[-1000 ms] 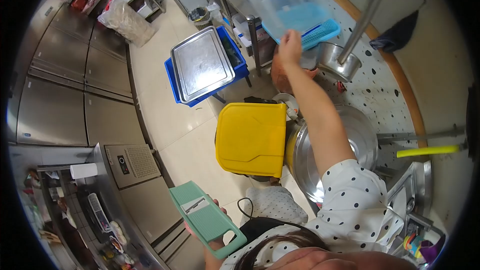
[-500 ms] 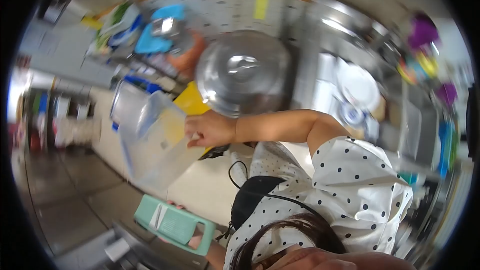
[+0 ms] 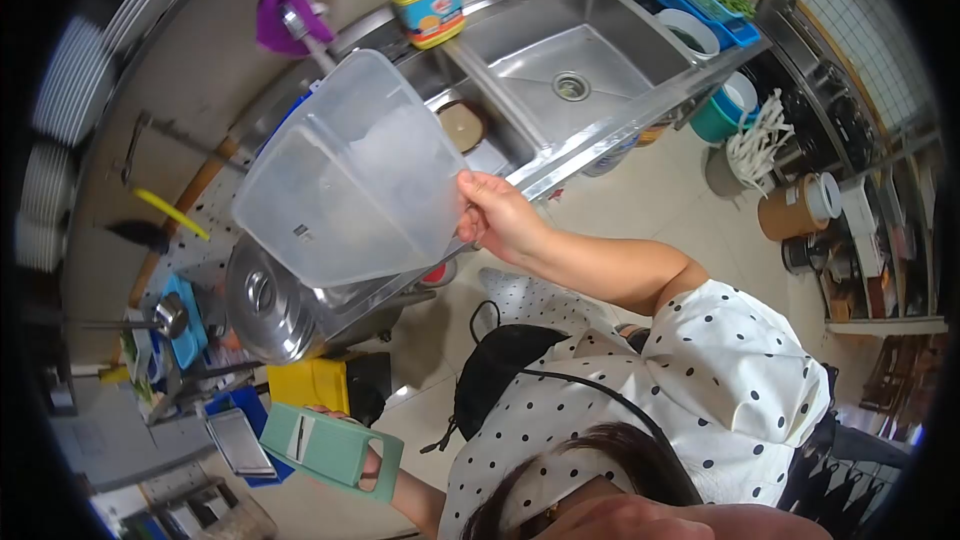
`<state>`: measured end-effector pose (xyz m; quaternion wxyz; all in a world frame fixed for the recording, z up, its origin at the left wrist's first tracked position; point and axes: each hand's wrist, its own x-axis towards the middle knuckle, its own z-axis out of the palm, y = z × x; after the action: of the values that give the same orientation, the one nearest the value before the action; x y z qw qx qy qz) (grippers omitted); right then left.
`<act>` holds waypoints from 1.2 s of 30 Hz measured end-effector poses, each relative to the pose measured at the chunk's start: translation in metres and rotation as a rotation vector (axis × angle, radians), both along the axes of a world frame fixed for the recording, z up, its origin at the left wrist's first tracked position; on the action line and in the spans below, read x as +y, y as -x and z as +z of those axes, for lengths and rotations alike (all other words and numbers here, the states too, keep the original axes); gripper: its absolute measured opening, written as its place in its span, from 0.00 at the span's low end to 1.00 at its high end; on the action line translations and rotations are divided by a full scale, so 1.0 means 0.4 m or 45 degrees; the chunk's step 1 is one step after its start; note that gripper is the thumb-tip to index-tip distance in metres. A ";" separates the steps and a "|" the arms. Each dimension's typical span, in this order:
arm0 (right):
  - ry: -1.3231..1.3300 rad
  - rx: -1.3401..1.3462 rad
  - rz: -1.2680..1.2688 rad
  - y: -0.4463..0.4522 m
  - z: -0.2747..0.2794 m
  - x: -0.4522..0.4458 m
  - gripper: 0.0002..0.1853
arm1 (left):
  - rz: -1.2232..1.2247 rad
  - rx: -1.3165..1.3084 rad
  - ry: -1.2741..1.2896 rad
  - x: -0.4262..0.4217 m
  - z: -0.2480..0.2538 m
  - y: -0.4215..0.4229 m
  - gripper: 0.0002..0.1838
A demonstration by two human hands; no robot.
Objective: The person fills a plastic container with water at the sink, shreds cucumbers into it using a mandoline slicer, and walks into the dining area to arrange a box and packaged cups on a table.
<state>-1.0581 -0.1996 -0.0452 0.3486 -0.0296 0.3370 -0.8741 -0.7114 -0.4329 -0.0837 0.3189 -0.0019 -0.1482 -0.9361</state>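
Observation:
My right hand (image 3: 495, 215) grips the edge of a large translucent plastic container (image 3: 370, 180), thumb on the near face. The container is tilted up in front of the sink counter and hides part of it. Lower left, my left hand (image 3: 373, 466) is closed around a pale green mandoline slicer (image 3: 335, 455), at its handle end. The slicer's white plate with a slanted blade faces up. Most of the left fingers are hidden beneath it.
A steel sink (image 3: 545, 100) stands beyond the container, with a yellow detergent jug (image 3: 430, 5) behind. A big lidded steel pot (image 3: 265, 300) and a yellow bin (image 3: 310, 385) are at left. Shelves (image 3: 890, 325) and a mop (image 3: 755, 145) are at right.
My view has swung from the pot and floor toward the sink. The container is now raised in front of the counter in my right hand; the left hand still holds the slicer.

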 end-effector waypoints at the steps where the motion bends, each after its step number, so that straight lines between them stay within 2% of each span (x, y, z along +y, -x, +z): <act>1: 0.008 0.112 -0.020 0.020 0.022 -0.016 0.14 | 0.049 0.034 0.064 -0.025 0.015 0.023 0.41; 3: -0.124 0.251 -0.104 0.038 0.058 0.055 0.14 | 0.103 0.018 0.043 -0.014 0.004 0.055 0.38; 5: -0.344 0.596 -0.096 0.064 0.145 0.152 0.13 | 0.083 0.027 0.063 -0.023 -0.016 0.071 0.40; 7: -0.647 0.858 0.034 0.137 0.217 0.267 0.11 | 0.049 0.030 0.087 0.003 -0.017 0.129 0.42; 10: -0.749 0.926 0.147 0.268 0.253 0.446 0.12 | 0.034 0.087 0.033 0.169 0.064 0.320 0.42; 13: -0.694 0.995 0.351 0.451 0.129 0.536 0.16 | 0.079 0.184 0.059 0.287 0.006 0.499 0.42; 15: -0.960 1.023 0.583 0.622 -0.004 0.554 0.24 | 0.124 0.083 0.066 0.371 -0.017 0.645 0.45; 17: -1.056 0.843 0.651 0.701 -0.152 0.511 0.31 | 0.107 -0.041 0.063 0.429 -0.004 0.777 0.46; 19: -1.156 0.805 0.726 0.765 -0.271 0.456 0.38 | -0.067 0.030 -0.037 0.506 0.031 0.934 0.49; 21: -1.188 0.916 0.704 0.774 -0.393 0.399 0.43 | -0.116 0.014 -0.098 0.555 0.052 1.023 0.49; 23: -1.129 1.197 0.760 0.775 -0.448 0.353 0.46 | 0.061 -0.167 -0.056 0.587 0.034 1.060 0.49; 25: -1.072 0.964 0.952 0.777 -0.479 0.323 0.47 | 0.021 -0.230 -0.028 0.613 0.047 1.103 0.48; 28: -0.880 0.454 1.225 0.891 -0.454 0.355 0.38 | 0.003 -0.312 0.024 0.629 0.077 1.133 0.47; 29: -0.761 0.811 0.938 1.003 -0.489 0.372 0.26 | 0.011 -0.337 0.041 0.626 0.084 1.143 0.46; 30: -0.908 0.635 0.703 1.128 -0.475 0.362 0.15 | 0.032 -0.362 0.057 0.626 0.100 1.145 0.46; 31: -0.847 1.027 0.263 1.274 -0.494 0.385 0.08 | 0.058 -0.391 0.064 0.628 0.116 1.142 0.46; 33: -0.882 0.923 -0.150 1.561 -0.394 0.360 0.07 | 0.158 -0.493 0.079 0.648 0.120 1.123 0.44; 34: -1.067 1.103 -0.081 1.670 -0.352 0.330 0.07 | 0.223 -0.566 0.095 0.654 0.115 1.116 0.43; 35: -0.738 0.876 -0.173 1.729 -0.373 0.274 0.12 | 0.287 -0.642 0.112 0.655 0.107 1.111 0.42; 36: -0.803 1.214 -0.099 1.741 -0.313 0.257 0.16 | 0.340 -0.643 -0.058 0.657 0.090 1.093 0.44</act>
<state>-1.7544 -0.0970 -0.1705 0.1177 -0.3028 0.7024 -0.6334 -1.1486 -0.1702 -0.0477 0.3922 0.2581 -0.2008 -0.8598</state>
